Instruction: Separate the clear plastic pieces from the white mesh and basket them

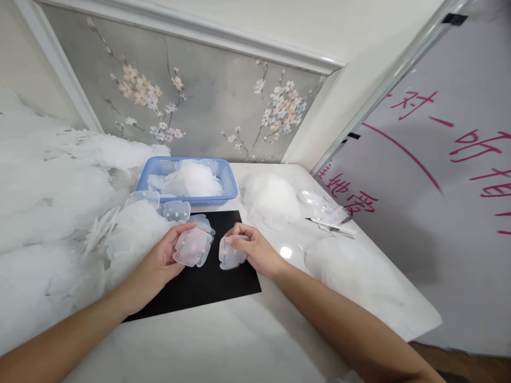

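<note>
- One translucent piece (231,254) was over the black mat (227,284), just inside its right edge, pinched between the right hand's (257,249) thumb and fingers.
- Left of it, with a gap between, a second translucent piece (194,247) was gripped at its left side by the left hand (159,261); both looked squarish, without a clear long axis.
- Beyond the mat's far edge stood a blue basket (194,201); a pale mound (275,199) lay right of it on the table (223,340).
</note>
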Demonstrator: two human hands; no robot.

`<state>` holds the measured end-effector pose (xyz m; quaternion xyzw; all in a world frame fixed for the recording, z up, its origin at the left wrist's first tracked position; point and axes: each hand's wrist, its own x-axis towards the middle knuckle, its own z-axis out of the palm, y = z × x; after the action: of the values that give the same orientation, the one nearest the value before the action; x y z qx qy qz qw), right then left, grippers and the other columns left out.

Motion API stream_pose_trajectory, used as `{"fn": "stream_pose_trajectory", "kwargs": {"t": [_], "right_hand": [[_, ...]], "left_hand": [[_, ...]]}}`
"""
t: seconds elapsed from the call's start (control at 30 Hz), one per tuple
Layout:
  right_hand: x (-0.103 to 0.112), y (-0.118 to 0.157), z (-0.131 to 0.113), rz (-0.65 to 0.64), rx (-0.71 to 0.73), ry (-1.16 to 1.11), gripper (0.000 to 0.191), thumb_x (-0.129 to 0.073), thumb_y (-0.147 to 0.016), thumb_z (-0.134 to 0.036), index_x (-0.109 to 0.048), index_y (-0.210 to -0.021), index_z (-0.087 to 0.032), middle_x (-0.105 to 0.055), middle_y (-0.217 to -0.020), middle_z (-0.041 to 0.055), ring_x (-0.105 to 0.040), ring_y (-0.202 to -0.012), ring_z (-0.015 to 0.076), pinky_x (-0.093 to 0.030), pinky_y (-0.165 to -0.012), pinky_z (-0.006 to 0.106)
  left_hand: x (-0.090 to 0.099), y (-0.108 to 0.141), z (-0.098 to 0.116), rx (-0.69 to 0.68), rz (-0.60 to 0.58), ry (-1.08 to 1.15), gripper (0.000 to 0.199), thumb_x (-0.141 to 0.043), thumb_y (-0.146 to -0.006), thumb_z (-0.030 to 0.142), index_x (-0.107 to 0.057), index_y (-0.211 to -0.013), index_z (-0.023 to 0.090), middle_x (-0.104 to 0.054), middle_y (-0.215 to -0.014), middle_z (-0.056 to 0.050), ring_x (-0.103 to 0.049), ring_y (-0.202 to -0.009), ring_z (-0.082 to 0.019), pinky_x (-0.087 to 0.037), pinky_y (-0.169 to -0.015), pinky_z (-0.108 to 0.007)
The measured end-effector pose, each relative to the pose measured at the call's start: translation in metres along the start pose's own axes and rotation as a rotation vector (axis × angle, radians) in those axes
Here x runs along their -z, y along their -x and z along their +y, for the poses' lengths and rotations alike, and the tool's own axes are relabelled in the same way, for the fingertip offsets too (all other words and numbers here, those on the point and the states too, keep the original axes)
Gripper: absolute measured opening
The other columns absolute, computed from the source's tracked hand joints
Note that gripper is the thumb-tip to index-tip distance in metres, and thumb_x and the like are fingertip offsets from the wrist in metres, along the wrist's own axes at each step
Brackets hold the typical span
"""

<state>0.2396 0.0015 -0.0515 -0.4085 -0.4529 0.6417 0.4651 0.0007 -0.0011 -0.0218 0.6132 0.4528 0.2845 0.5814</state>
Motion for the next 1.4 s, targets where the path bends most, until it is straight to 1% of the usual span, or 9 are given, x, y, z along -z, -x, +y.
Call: {"fn": "stream_pose_trajectory", "kwargs": {"t": [0.27,0.37,0.53,0.6,0.7,0.83,0.93,1.13,1.4], "right_hand": [[-0.002,0.006,0.003,-0.056,0.207,0.355,0.007,-0.053,-0.095,-0.029,-0.048,-0.099,-0.025,-0.067,-0.089,0.0008,-0.066,-0.08,0.0174,-0.051,-0.077,0.038],[-0.002,0.008,0.007,-0.073,0.357,0.553,0.016,-0.04,-0.1,-0.024,-0.049,-0.113,-0.026,-0.057,-0.09,0.0007,-0.063,-0.076,0.0158,-0.052,-0.074,0.036],[-0.008,0.008,0.006,-0.213,0.676,1.139,0.041,-0.063,-0.091,-0.023,-0.053,-0.131,-0.025,-0.052,-0.124,0.0133,-0.057,-0.096,0.0231,-0.048,-0.085,0.042],[-0.012,0.009,0.006,-0.237,0.721,1.206,0.029,-0.065,-0.092,-0.027,-0.062,-0.122,-0.026,-0.056,-0.124,0.0135,-0.057,-0.098,0.0246,-0.046,-0.087,0.044],[-0.014,0.008,0.005,-0.109,0.641,0.881,0.012,-0.06,-0.096,-0.034,-0.066,-0.095,-0.024,-0.066,-0.107,0.0089,-0.059,-0.093,0.0224,-0.046,-0.085,0.041],[-0.006,0.002,0.003,0.13,0.246,0.296,0.033,-0.065,-0.089,-0.052,-0.056,-0.076,-0.023,-0.064,-0.075,0.0007,-0.057,-0.066,0.0159,-0.046,-0.063,0.03],[0.001,-0.004,0.002,0.173,0.065,0.012,0.04,-0.077,-0.075,-0.055,-0.054,-0.08,-0.023,-0.064,-0.067,-0.0024,-0.054,-0.057,0.0131,-0.043,-0.055,0.026],[0.006,-0.008,0.002,0.155,-0.033,-0.126,0.046,-0.084,-0.065,-0.049,-0.061,-0.093,-0.021,-0.069,-0.071,-0.0011,-0.058,-0.057,0.0128,-0.044,-0.052,0.023],[0.004,-0.007,0.001,0.148,-0.046,-0.156,0.041,-0.083,-0.067,-0.047,-0.063,-0.092,-0.022,-0.067,-0.071,-0.001,-0.061,-0.064,0.0162,-0.047,-0.058,0.026]], "left_hand": [[-0.002,0.0,0.001,-0.011,-0.026,0.117,0.076,-0.069,-0.084,0.034,-0.031,-0.15,0.035,-0.067,-0.13,-0.007,-0.064,-0.108,-0.025,-0.047,-0.095,-0.039],[-0.003,0.001,0.002,0.0,-0.023,0.123,0.079,-0.068,-0.085,0.035,-0.027,-0.152,0.036,-0.065,-0.134,-0.008,-0.063,-0.113,-0.025,-0.046,-0.099,-0.04],[-0.003,0.0,0.0,-0.014,-0.044,0.148,0.078,-0.071,-0.084,0.039,-0.029,-0.15,0.035,-0.061,-0.139,-0.008,-0.064,-0.112,-0.024,-0.048,-0.099,-0.038],[-0.005,-0.001,-0.003,-0.021,-0.056,0.147,0.077,-0.07,-0.084,0.04,-0.03,-0.149,0.036,-0.059,-0.142,-0.008,-0.065,-0.112,-0.025,-0.049,-0.1,-0.04],[-0.01,-0.001,-0.01,-0.044,0.025,0.052,0.065,-0.068,-0.085,0.04,-0.037,-0.142,0.032,-0.059,-0.141,-0.009,-0.064,-0.117,-0.027,-0.048,-0.105,-0.046],[-0.015,0.001,-0.018,-0.17,0.186,-0.257,0.028,-0.062,-0.086,0.034,-0.054,-0.112,0.027,-0.055,-0.143,-0.008,-0.054,-0.132,-0.028,-0.04,-0.114,-0.051],[-0.016,0.002,-0.025,-0.279,0.161,-0.601,0.015,-0.055,-0.09,0.029,-0.064,-0.102,0.027,-0.044,-0.154,-0.006,-0.04,-0.144,-0.032,-0.035,-0.118,-0.055],[-0.017,0.0,-0.04,-0.367,0.164,-0.913,0.04,-0.045,-0.098,0.035,-0.06,-0.133,0.022,-0.026,-0.167,-0.01,-0.019,-0.153,-0.035,-0.029,-0.12,-0.059],[-0.017,-0.003,-0.04,-0.308,0.139,-0.888,0.056,-0.052,-0.093,0.041,-0.049,-0.146,0.021,-0.046,-0.156,-0.012,-0.031,-0.149,-0.037,-0.029,-0.121,-0.057]]}}
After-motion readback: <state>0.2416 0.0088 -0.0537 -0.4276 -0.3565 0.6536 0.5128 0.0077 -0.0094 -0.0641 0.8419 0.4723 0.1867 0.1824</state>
